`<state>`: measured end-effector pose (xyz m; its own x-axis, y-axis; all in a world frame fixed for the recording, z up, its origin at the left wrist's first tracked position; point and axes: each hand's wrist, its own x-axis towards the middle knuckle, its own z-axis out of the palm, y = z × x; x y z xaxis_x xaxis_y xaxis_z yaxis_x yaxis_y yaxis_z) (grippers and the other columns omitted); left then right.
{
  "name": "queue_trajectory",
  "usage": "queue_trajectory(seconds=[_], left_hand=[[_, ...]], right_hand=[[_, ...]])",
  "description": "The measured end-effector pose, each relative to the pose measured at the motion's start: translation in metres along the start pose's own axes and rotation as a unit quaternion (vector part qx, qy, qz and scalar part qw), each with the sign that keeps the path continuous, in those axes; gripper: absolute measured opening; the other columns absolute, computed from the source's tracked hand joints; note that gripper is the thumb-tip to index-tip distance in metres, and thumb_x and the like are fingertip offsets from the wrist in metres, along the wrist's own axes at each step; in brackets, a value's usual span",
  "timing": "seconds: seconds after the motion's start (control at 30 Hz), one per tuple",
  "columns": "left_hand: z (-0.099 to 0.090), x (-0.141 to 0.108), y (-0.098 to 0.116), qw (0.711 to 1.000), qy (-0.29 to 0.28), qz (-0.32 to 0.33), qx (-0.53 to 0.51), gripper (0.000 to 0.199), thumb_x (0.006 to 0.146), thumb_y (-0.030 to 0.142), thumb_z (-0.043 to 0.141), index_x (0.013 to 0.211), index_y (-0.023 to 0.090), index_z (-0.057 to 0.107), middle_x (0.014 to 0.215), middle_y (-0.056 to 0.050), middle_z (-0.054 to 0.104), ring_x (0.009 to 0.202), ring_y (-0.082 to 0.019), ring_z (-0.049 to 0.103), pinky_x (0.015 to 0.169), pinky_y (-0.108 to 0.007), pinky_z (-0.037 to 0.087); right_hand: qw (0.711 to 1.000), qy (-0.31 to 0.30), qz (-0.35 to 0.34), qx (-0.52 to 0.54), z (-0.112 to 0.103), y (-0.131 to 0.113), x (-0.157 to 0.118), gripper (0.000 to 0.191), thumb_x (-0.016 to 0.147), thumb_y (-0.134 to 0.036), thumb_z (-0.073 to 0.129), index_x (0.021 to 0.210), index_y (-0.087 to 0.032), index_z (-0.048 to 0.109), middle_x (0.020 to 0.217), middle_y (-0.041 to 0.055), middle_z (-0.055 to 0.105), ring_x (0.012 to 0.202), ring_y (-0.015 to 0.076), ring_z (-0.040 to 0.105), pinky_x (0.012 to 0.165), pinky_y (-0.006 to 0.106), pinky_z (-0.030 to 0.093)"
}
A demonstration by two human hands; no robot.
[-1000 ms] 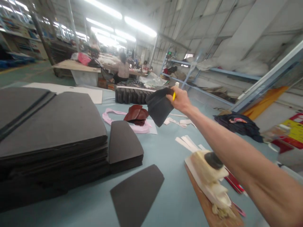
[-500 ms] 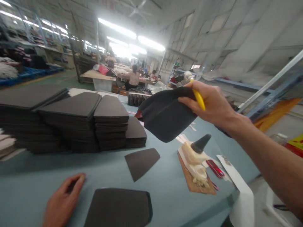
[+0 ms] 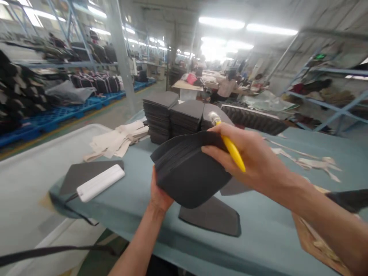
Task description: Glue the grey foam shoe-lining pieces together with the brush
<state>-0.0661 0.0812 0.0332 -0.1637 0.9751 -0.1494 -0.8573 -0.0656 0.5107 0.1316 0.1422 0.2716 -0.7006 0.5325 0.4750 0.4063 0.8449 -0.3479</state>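
Observation:
A thick bunch of dark panels (image 3: 192, 180) is held up over the table between my two hands. My right hand (image 3: 238, 149) grips its upper right edge, thumb in front. Tucked in that same hand is a brush with a yellow handle (image 3: 234, 153), its pale bristles pointing up and away. My left hand (image 3: 161, 193) holds the bunch's lower left side from beneath, most of its fingers hidden behind the panels. Below the bunch, a dark panel pile (image 3: 212, 218) lies on the table, and another grey panel (image 3: 234, 186) shows partly behind.
Tall stacks of dark panels (image 3: 186, 115) stand at the table's back. Left are pale fabric strips (image 3: 117, 140) and a white oblong device (image 3: 100, 182) on a dark sheet. A brown board (image 3: 307, 237) lies at right, partly behind my forearm. A person (image 3: 227, 88) sits farther off.
The view has swung left. My left hand has risen from the table to the bunch of panels, which my right hand still grips along with the brush.

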Motion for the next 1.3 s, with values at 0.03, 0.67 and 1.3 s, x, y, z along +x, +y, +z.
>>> queue_trajectory(seconds=[0.03,0.67,1.3], left_hand=[[-0.010,-0.007,0.005,1.000,-0.003,0.001,-0.024,0.065,0.099,0.076,0.051,0.130,0.025,0.076,0.140,-0.008,0.073,0.149,-0.034,0.054,0.135,-0.055,0.032],[-0.068,-0.080,0.077,0.913,0.260,0.047,0.312,0.075,0.057,0.055,0.092,0.116,0.014,0.072,0.109,-0.013,0.080,0.101,-0.032,0.076,0.093,-0.042,0.064],[-0.065,-0.014,0.176,0.626,0.152,0.016,0.765,0.050,0.064,0.055,0.065,0.100,0.021,0.075,0.105,-0.011,0.079,0.104,-0.039,0.073,0.097,-0.045,0.059]], right_hand=[[1.000,-0.004,0.008,0.016,0.016,-0.001,0.006,0.017,0.096,-0.034,0.068,0.107,-0.021,0.067,0.075,-0.0013,0.066,0.062,0.0145,0.056,0.059,0.026,0.041],[0.964,-0.043,0.253,0.065,0.181,0.021,0.003,0.012,0.093,-0.028,0.069,0.101,-0.021,0.071,0.092,0.0056,0.077,0.089,0.0243,0.073,0.080,0.031,0.050],[0.927,-0.037,0.373,0.035,0.212,-0.003,-0.043,0.036,0.098,-0.033,0.071,0.130,-0.023,0.058,0.104,0.0064,0.084,0.098,0.0340,0.082,0.076,0.037,0.053]])
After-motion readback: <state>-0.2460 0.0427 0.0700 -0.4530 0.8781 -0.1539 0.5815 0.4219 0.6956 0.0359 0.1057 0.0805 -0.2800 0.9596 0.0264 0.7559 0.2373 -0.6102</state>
